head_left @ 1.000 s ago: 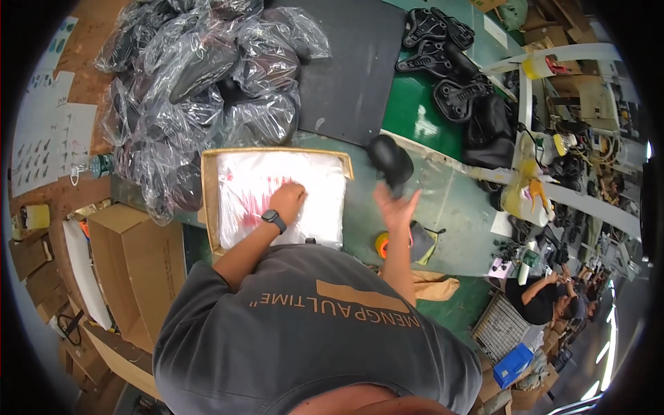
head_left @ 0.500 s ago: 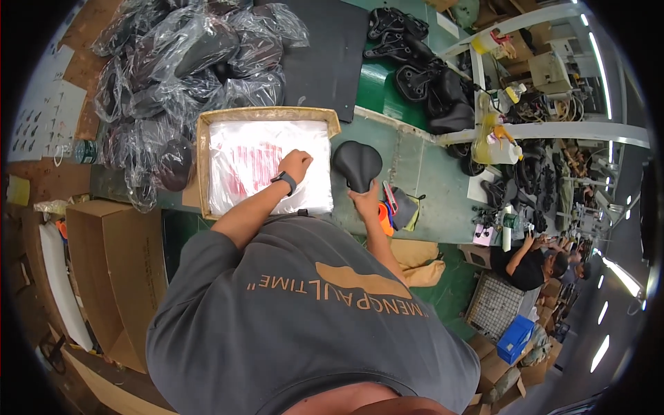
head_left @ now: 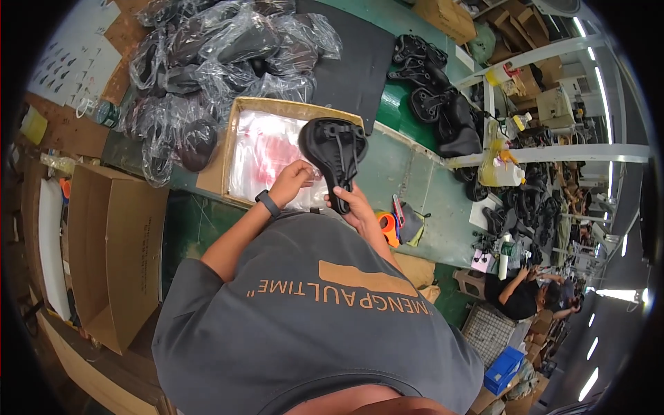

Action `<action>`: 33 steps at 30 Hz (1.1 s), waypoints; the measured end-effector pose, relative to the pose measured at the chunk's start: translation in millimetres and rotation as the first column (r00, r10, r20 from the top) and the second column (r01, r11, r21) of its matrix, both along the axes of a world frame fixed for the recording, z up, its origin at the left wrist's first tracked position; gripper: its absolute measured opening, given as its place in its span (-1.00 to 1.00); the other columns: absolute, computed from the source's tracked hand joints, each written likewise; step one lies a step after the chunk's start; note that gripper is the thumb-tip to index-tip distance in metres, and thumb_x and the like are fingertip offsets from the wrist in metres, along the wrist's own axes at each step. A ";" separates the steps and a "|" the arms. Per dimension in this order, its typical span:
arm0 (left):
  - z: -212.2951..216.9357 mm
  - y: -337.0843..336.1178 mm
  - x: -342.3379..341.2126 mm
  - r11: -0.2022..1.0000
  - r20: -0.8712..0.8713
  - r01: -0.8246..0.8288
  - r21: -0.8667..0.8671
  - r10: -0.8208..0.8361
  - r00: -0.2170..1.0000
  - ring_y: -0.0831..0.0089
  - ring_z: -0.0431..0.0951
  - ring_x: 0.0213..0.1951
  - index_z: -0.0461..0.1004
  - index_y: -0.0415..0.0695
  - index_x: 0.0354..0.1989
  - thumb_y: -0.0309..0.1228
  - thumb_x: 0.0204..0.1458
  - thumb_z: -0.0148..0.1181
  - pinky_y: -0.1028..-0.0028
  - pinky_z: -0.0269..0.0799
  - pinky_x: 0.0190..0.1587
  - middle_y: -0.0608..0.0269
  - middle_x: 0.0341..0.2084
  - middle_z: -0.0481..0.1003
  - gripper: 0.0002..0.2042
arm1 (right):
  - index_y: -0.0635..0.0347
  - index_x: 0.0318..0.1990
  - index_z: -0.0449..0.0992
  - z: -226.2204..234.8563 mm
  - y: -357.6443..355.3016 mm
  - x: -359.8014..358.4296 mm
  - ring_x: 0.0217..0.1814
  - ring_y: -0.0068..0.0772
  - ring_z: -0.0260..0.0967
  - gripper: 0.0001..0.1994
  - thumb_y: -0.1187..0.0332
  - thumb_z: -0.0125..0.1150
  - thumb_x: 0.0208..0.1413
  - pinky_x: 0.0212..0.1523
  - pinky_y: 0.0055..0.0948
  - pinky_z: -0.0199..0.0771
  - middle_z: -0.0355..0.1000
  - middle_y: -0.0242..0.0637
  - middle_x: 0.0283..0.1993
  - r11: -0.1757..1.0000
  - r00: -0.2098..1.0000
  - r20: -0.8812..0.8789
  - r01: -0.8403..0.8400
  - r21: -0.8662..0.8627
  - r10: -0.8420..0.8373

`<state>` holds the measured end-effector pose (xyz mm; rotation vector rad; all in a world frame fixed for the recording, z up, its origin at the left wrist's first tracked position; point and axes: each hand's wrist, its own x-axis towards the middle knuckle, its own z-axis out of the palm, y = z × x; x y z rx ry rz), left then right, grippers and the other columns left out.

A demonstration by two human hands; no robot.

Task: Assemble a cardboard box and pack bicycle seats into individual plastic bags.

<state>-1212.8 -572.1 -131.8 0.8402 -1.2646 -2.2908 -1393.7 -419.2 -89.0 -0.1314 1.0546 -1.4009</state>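
A saddle (head_left: 332,149) was held over a box (head_left: 232,149) of bags (head_left: 259,149)

The right hand (head_left: 358,207) had its fingers wrapped round the saddle's narrow nose, underside showing. The wide end covered part of the bags. The left hand (head_left: 290,181) was at the bags, just left of the saddle, fingers curled; whether they pinched a bag, I could not tell.

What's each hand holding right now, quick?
Left hand: partly curled over the plastic bags; can't tell whether it grips one.
Right hand: closed, holding the black saddle by its narrow end.
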 end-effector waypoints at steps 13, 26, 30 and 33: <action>92.4 -37.7 130.7 0.883 -0.023 -0.436 0.175 0.447 0.894 0.65 0.51 -0.33 0.57 -0.07 -0.08 -0.20 0.33 0.28 0.52 0.54 -0.20 0.49 -0.38 0.50 -0.79 | 0.28 0.30 0.37 64.9 -10.3 -2.2 -0.02 -0.15 0.50 -0.32 0.41 0.54 0.00 -0.04 -0.16 0.57 0.44 -0.12 0.20 0.907 0.945 -0.208 -0.306 -0.289 0.253; 150.5 17.0 24.7 0.696 -0.076 0.371 -0.615 -0.521 0.850 0.58 0.50 -0.33 0.67 -0.23 -0.23 -0.42 0.24 0.37 0.47 0.41 -0.24 0.39 -0.46 0.53 -0.88 | 0.20 0.49 0.20 31.0 3.5 0.8 0.05 -0.29 0.56 -0.22 0.59 0.41 0.10 0.05 -0.34 0.60 0.56 -0.18 0.10 0.982 0.911 -0.412 0.072 0.173 0.006; 112.4 -0.2 3.7 0.966 0.006 0.226 -0.127 -0.227 0.974 0.63 0.50 -0.22 0.57 -0.27 0.07 -0.38 0.25 0.39 0.52 0.46 -0.12 0.41 -0.28 0.57 -0.70 | 0.23 0.47 0.25 51.8 -9.9 -4.4 0.28 -0.29 0.46 -0.30 0.62 0.33 0.16 0.24 -0.28 0.53 0.47 -0.14 0.28 0.985 0.896 -0.420 0.171 0.028 -0.143; 140.1 -3.8 -35.8 0.995 -0.086 -0.063 0.074 0.070 0.994 0.41 0.55 0.06 0.45 -0.32 0.21 -0.31 0.12 0.53 0.36 0.51 0.11 0.15 -0.03 0.56 -0.44 | 0.26 0.54 0.19 83.8 -13.9 -18.5 0.67 -0.17 0.02 -0.25 0.58 0.33 0.19 0.56 -0.08 0.20 0.17 -0.06 0.58 0.929 0.704 -0.709 -0.286 -0.236 0.036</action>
